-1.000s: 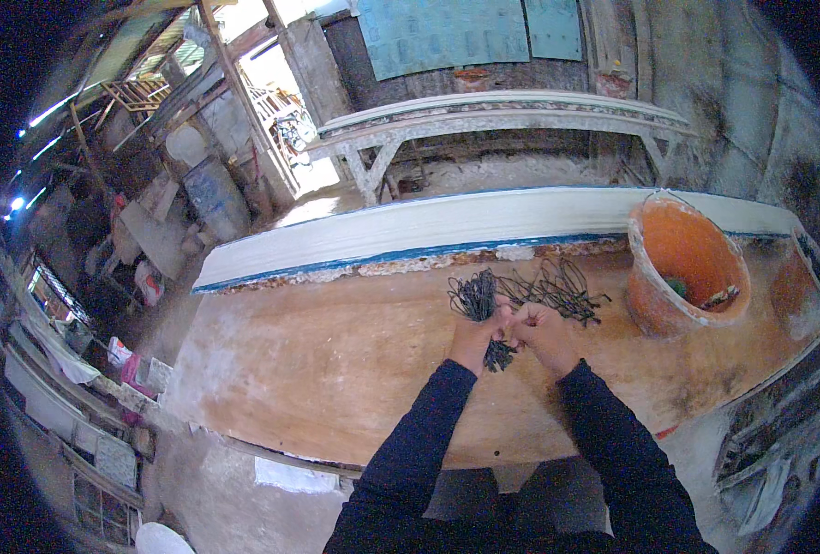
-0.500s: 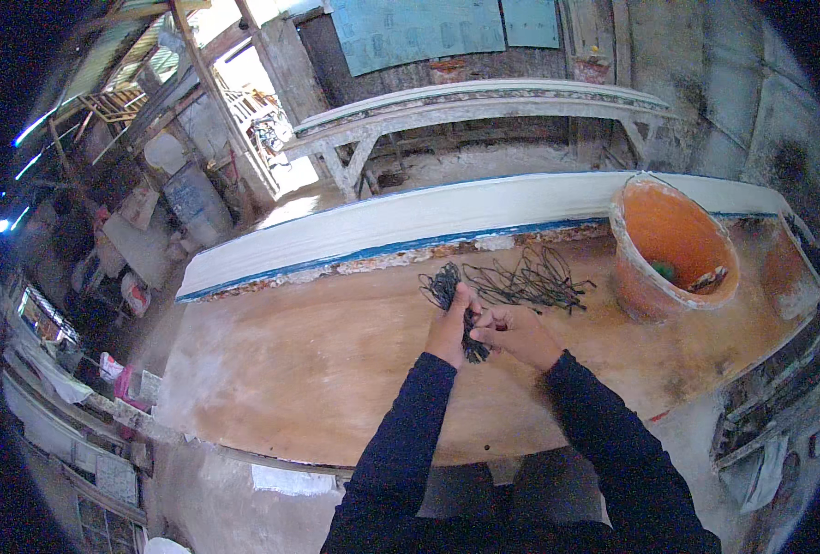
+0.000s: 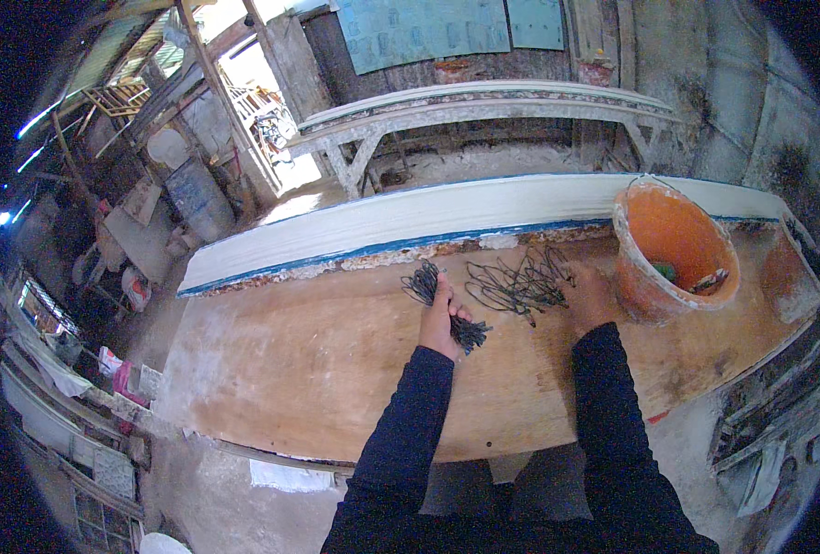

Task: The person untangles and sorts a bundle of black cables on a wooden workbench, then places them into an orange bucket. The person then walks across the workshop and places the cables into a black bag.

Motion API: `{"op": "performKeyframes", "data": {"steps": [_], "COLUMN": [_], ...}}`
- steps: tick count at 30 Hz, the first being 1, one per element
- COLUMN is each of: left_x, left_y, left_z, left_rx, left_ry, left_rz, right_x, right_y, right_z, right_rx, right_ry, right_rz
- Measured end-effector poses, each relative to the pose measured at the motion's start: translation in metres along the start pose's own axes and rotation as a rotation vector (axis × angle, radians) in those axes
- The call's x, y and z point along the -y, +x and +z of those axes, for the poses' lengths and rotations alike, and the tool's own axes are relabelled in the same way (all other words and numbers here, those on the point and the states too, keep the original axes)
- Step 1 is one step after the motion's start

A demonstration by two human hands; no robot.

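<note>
My left hand [image 3: 439, 328] is closed around a bundle of thin dark cords [image 3: 471, 334], looped at its upper end and loose-ended at its lower end. Over the wooden board, a loose pile of similar dark looped cords [image 3: 516, 288] lies to the right of that hand. My right hand [image 3: 592, 297] is at the pile's right end, beside the orange bucket [image 3: 633, 277]. Motion blurs its fingers, so whether they grip a cord is unclear.
The brown tabletop [image 3: 317, 369] is backed by a long white strip with blue edges [image 3: 410, 212]. Inside the bucket lies a green item [image 3: 665, 270]. Behind stands a long whitish bench [image 3: 484, 103]; a blue drum [image 3: 197, 198] is at the far left.
My right hand has left the bundle and moved right to the loose cords. My left hand still holds the bundle, shifted slightly left.
</note>
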State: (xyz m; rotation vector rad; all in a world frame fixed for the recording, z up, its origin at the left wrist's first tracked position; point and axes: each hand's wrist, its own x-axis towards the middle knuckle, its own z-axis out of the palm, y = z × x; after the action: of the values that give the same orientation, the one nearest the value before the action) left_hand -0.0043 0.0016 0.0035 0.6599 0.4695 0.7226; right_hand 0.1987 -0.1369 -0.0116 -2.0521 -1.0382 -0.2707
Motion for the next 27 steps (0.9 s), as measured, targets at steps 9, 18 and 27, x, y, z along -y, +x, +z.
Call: {"op": "performKeyframes", "data": {"steps": [9, 18, 27], "left_x": [0.003, 0.009, 0.012], "left_y": [0.0, 0.0, -0.007], "left_z": [-0.001, -0.001, 0.009], "left_rx": [-0.004, -0.014, 0.02], "left_ry": [0.005, 0.051, 0.234], "left_rz": [-0.107, -0.108, -0.067], "right_x": [0.015, 0.046, 0.05], "right_y": [0.004, 0.0, -0.016], "right_z": [-0.004, -0.007, 0.014], "right_rx": [0.161, -0.147, -0.157], "right_ry": [-0.155, 0.009, 0.508], "right_rz": [0.151, -0.095, -0.133]}}
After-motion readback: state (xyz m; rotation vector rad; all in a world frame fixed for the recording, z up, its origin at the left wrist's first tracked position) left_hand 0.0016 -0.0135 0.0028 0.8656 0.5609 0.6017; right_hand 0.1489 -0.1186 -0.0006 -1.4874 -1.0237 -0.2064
